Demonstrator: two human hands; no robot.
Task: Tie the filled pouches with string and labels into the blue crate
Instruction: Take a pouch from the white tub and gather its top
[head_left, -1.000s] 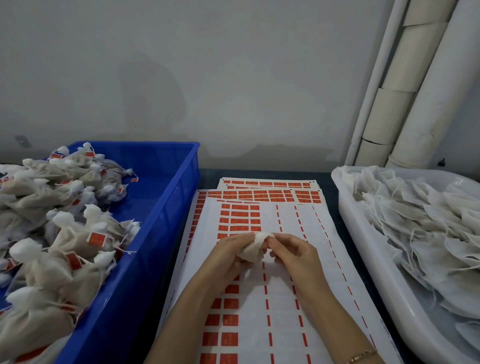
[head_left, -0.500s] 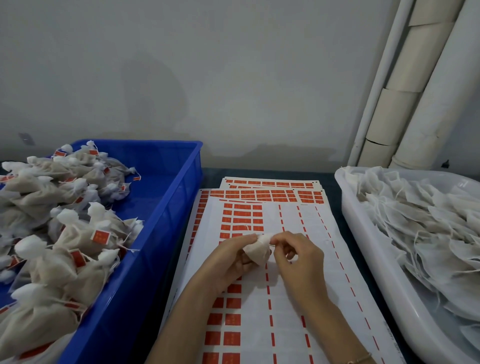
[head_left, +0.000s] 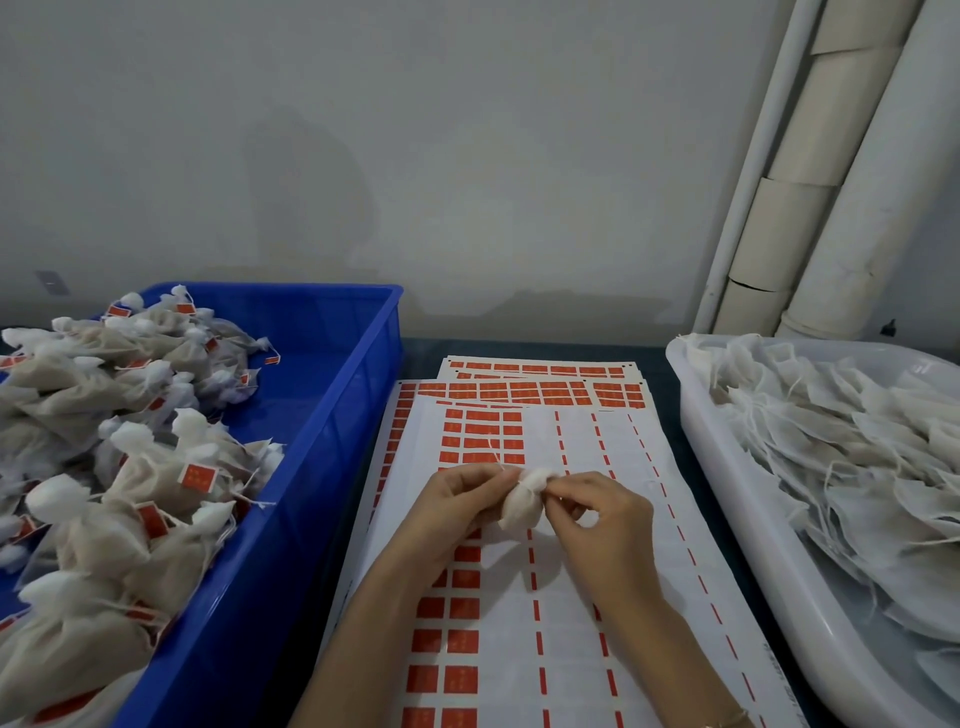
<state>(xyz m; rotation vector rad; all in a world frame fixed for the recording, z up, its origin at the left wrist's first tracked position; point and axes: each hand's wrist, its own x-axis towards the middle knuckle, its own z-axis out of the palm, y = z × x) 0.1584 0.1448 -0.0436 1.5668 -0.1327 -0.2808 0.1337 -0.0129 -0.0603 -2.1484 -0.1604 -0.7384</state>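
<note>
Two containers flank the counter: the blue crate (head_left: 337, 415) at its left edge, heaped with tied pouches (head_left: 104, 467) bearing red labels, and a white tub (head_left: 693, 400) of flat pouches (head_left: 831, 467) at its right edge. Label sheets (head_left: 571, 597) cover the middle. Above them the left hand (head_left: 457, 499) and right hand (head_left: 602, 514) each pinch the neck of one filled pouch (head_left: 522, 506), a thin string (head_left: 493, 449) sticking up from it.
</note>
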